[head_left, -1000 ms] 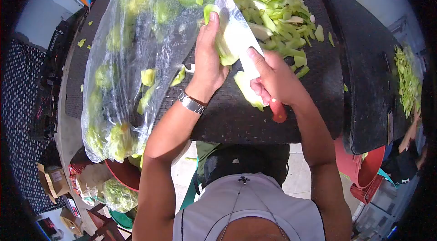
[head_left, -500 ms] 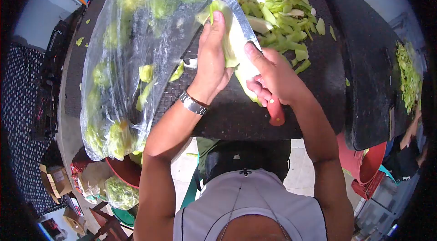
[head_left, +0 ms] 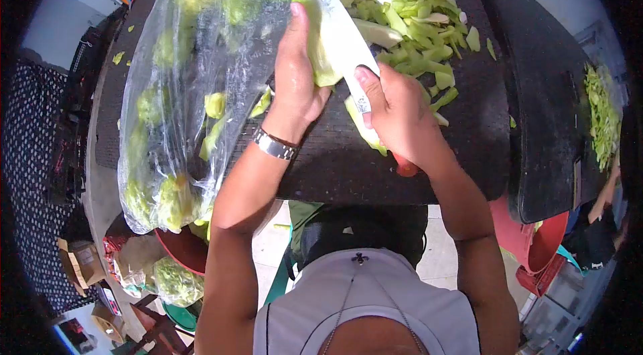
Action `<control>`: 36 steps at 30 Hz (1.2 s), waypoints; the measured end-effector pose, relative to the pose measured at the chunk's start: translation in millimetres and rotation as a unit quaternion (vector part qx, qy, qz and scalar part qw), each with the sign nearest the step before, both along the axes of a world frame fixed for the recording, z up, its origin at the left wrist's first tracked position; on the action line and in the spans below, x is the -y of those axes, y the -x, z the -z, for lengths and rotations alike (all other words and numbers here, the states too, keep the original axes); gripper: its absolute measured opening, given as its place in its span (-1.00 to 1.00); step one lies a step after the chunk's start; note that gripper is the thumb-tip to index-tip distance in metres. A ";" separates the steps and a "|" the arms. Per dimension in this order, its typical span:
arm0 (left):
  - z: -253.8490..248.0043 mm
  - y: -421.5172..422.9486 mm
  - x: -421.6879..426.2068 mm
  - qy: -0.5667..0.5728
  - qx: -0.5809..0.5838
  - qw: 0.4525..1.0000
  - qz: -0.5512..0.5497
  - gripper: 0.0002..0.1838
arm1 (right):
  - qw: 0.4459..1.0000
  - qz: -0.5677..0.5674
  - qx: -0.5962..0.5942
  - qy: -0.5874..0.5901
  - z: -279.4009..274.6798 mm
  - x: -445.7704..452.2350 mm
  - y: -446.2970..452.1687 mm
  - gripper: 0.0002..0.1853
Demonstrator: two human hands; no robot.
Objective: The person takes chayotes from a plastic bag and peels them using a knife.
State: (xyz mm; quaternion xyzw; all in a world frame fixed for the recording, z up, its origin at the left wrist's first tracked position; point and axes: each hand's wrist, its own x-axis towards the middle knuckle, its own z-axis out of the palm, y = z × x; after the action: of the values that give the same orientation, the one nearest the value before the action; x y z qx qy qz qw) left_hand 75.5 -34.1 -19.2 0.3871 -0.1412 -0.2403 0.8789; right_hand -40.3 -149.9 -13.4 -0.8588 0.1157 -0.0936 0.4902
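My left hand [head_left: 293, 63], with a metal watch [head_left: 273, 145] at the wrist, grips a pale green peeled fruit [head_left: 321, 43]; its exact kind is unclear. In my right hand [head_left: 400, 110] is a knife [head_left: 345, 37], its broad blade slanting up and left along the fruit's right side. My thumb presses on the blade, and the end of a red handle shows below the fist. Under the knife, a long strip of green peel [head_left: 364, 128] lies on the dark, textured tabletop [head_left: 321, 177]. Beyond it is a heap of peelings [head_left: 408, 20].
A clear plastic bag [head_left: 184, 80] with several green fruits spreads over the table's left side. Another dark table [head_left: 546, 100] stands at right, with shredded green pieces [head_left: 601, 114] beyond. Red tubs [head_left: 546, 241] sit below, and another person's arm [head_left: 606, 194] shows at far right.
My left hand and the fruit have shifted left and slightly up. The knife has turned, its broad face now catching the light, and my right hand has rolled over more of the handle.
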 end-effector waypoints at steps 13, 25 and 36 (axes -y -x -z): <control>12.8 13.2 5.2 -0.016 0.006 0.999 0.033 -0.47 | 0.963 -0.045 -0.120 -0.236 -8.7 10.5 -1.1 -0.49; 7.6 10.7 10.0 -0.016 -0.079 0.997 0.010 -0.63 | 0.991 0.001 -0.053 -0.122 -3.6 13.7 -6.2 -0.49; 1.2 16.3 5.2 -0.018 -0.014 0.997 -0.073 -0.79 | 0.976 -0.035 -0.078 -0.199 5.8 -0.2 -10.5 -0.44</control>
State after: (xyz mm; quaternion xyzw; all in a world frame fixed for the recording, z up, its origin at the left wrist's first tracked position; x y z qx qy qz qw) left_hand 59.2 -39.3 -20.4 0.4091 -0.0959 -0.1831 0.8888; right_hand -29.8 -149.7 -19.2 -0.7519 0.1401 0.0155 0.6440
